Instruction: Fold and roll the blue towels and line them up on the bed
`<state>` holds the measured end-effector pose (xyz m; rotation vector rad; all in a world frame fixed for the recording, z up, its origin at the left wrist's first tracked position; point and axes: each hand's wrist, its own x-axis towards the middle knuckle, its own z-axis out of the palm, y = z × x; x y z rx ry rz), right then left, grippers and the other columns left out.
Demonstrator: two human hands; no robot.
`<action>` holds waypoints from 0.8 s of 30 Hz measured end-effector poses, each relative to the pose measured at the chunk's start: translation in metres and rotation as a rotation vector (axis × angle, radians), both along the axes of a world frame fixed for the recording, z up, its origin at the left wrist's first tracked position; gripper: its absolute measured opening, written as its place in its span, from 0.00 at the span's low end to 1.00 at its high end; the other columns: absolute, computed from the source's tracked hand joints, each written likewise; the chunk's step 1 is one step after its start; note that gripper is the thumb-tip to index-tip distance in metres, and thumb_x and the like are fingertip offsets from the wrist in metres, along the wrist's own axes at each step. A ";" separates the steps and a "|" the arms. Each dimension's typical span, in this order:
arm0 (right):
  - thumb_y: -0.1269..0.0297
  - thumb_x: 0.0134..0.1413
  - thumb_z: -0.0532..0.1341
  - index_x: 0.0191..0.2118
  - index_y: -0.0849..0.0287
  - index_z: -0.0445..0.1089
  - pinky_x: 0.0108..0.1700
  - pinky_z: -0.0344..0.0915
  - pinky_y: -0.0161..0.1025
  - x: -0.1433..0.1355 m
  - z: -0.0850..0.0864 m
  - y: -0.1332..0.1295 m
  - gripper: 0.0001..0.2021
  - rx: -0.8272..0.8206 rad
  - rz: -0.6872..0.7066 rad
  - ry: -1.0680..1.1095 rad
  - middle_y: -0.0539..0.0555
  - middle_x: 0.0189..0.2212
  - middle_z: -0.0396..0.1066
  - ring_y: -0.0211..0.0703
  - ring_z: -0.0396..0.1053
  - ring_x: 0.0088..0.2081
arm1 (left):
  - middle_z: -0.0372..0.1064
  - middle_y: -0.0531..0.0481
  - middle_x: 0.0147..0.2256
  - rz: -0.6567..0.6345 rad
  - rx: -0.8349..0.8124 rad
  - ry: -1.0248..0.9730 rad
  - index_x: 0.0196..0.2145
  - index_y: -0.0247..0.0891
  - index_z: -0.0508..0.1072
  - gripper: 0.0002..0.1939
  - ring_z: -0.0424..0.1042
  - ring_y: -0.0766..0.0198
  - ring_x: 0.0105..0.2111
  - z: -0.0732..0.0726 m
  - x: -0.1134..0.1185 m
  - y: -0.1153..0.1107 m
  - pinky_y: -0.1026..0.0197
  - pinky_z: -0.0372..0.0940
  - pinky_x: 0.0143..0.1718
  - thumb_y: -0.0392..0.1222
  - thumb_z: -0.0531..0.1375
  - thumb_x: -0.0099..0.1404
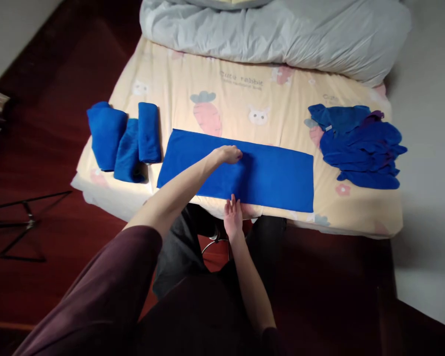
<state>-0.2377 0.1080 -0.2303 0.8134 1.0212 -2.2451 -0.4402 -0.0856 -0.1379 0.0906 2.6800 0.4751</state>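
Note:
A blue towel (278,173), folded into a long strip, lies flat across the near part of the bed. Over its middle is my left hand (230,154), fingers curled and closed; what they hold, if anything, is hidden beneath them. My right hand (233,217) is at the towel's near edge, palm turned up and fingers stretched out, with the fingertips against or just under that edge. A dark shadow falls on the cloth beside my left hand.
Left of the towel are a rolled or folded blue cloth (149,132) and two looser blue bundles (107,136) (128,153). A crumpled blue cloth pile (363,148) lies right. Behind is a grey quilt (274,34); a black metal stand (25,225) is on the floor.

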 end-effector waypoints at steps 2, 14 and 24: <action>0.55 0.76 0.58 0.56 0.47 0.74 0.61 0.78 0.45 0.003 -0.002 0.002 0.12 -0.001 0.025 0.015 0.53 0.69 0.72 0.39 0.79 0.58 | 0.78 0.36 0.55 -0.017 -0.069 -0.070 0.55 0.31 0.83 0.21 0.76 0.51 0.58 -0.002 -0.027 0.005 0.55 0.67 0.63 0.31 0.57 0.70; 0.60 0.75 0.62 0.53 0.49 0.77 0.35 0.76 0.32 -0.007 0.009 0.003 0.09 0.023 0.010 -0.150 0.52 0.67 0.75 0.32 0.66 0.27 | 0.80 0.39 0.42 0.255 0.054 -0.194 0.66 0.26 0.75 0.28 0.82 0.52 0.44 -0.007 -0.107 0.002 0.51 0.75 0.52 0.31 0.65 0.69; 0.61 0.77 0.57 0.51 0.47 0.81 0.29 0.74 0.30 -0.010 0.013 0.000 0.13 -0.085 0.031 -0.132 0.48 0.68 0.73 0.30 0.62 0.22 | 0.81 0.40 0.37 0.333 -0.033 -0.247 0.61 0.27 0.79 0.22 0.83 0.53 0.39 -0.006 -0.107 0.013 0.55 0.76 0.47 0.36 0.67 0.72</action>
